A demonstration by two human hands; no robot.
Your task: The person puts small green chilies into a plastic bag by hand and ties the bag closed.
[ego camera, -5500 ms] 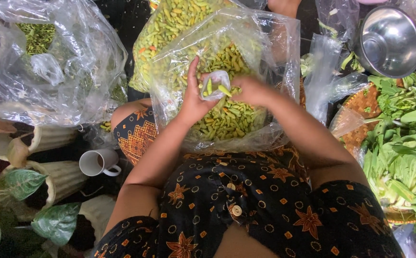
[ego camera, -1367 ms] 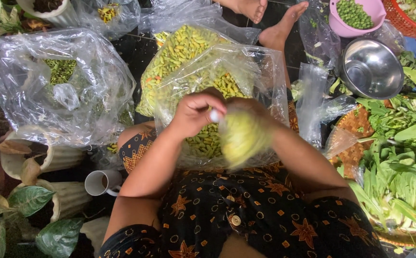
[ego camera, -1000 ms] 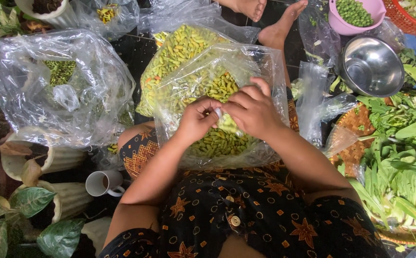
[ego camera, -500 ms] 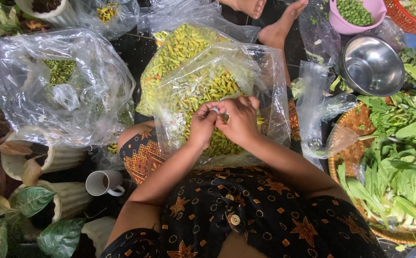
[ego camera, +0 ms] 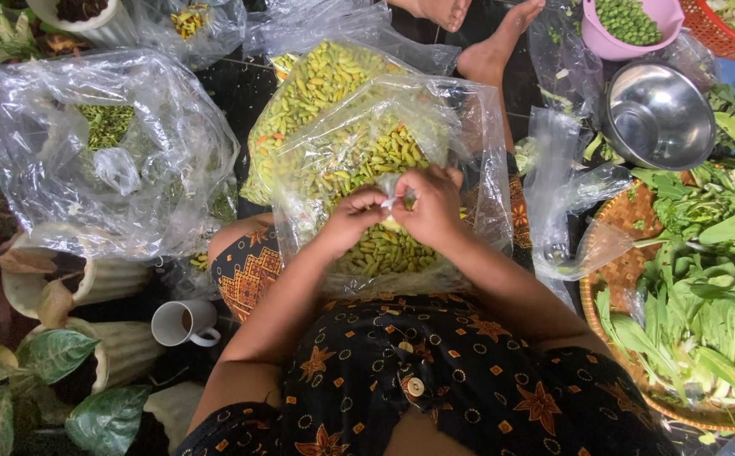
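Two hands meet over the middle of the scene: the left hand and the right hand are both closed in a pinch on a small clear plastic bag, fingertips almost touching, and the view is too tight to tell whether they are twisting its neck or knotting it. It sits just above a large open clear bag of green chillies resting against the person's lap. A likely slip, as I judge it: the thin film could slide out of the pinch or tear, spilling its contents back into the heap below, since the grip is only at the fingertips. Behind that bag lies a second clear bag, bulging with yellow-green chillies. To the left, a crumpled clear bag holds only a small clump of green ones. At the upper right stand an empty steel bowl and a pink bowl of green bits, with loose empty clear bags beside them. A woven tray of leafy greens fills the right edge; a white cup stands at lower left. No labels show.
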